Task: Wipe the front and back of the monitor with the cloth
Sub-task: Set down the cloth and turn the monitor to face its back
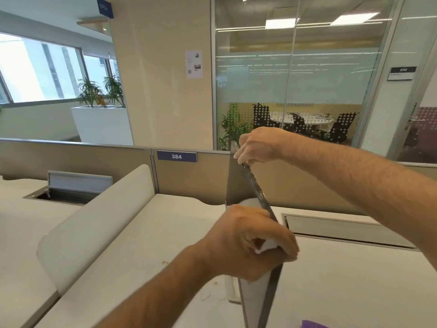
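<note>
Though edge-on thin, monitor (238,183); soft white cloth (266,246) in L hand (248,242).

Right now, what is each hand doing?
Left hand: holds the white cloth against the monitor.
Right hand: grips the monitor's top edge.

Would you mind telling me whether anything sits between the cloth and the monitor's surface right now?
Nothing visible does. The left hand grips the white cloth against the monitor, seen nearly edge-on, while the right hand holds its top edge.
</note>
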`<state>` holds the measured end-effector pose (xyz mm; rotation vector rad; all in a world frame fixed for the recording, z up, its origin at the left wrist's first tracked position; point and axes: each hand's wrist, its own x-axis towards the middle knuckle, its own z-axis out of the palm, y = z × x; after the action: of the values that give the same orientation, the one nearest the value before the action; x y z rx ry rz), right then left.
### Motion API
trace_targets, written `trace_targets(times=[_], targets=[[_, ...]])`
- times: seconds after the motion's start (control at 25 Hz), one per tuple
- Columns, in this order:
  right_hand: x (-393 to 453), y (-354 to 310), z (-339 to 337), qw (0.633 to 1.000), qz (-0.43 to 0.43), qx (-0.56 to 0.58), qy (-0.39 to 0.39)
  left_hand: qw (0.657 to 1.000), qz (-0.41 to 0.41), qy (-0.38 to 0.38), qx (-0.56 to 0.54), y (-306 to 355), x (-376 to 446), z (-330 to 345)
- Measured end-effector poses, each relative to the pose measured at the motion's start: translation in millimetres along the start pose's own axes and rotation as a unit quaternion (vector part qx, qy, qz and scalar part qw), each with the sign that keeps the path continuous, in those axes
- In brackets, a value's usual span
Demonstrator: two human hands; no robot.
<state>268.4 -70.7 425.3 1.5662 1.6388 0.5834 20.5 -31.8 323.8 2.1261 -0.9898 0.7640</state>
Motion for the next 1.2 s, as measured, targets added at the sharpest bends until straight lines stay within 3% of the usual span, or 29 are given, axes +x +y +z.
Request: trace_targets(times=[0.12, 0.44, 0.6, 0.8, 0.96, 1.2], targets=[[1, -2, -3, 0.994, 0.078, 0.061, -0.053, 0.999, -0.011, 0.042, -0.03, -8, -22, -23], [-1, 7, 20, 0.946, 0.164, 0.276, -0.04, 0.991, -0.059, 0.114, -0.046, -32, -63, -67], [-3, 10, 28, 0.935, 0.185, 0.3, -0.03, 0.978, -0.088, 0.172, -0.072, -46, -79, -80], [-14, 6, 39, 0.904, 0.212, 0.371, 0.006, 0.923, -0.188, 0.307, -0.136, -64, -98, -97], [-26, 0, 50, 0.883, 0.249, 0.398, 0.032, 0.866, -0.257, 0.415, -0.11, -85, -100, -102], [-40, -10, 53, 0.875, 0.302, 0.377, 0.046, 0.803, -0.336, 0.482, -0.103, -125, -86, -107]])
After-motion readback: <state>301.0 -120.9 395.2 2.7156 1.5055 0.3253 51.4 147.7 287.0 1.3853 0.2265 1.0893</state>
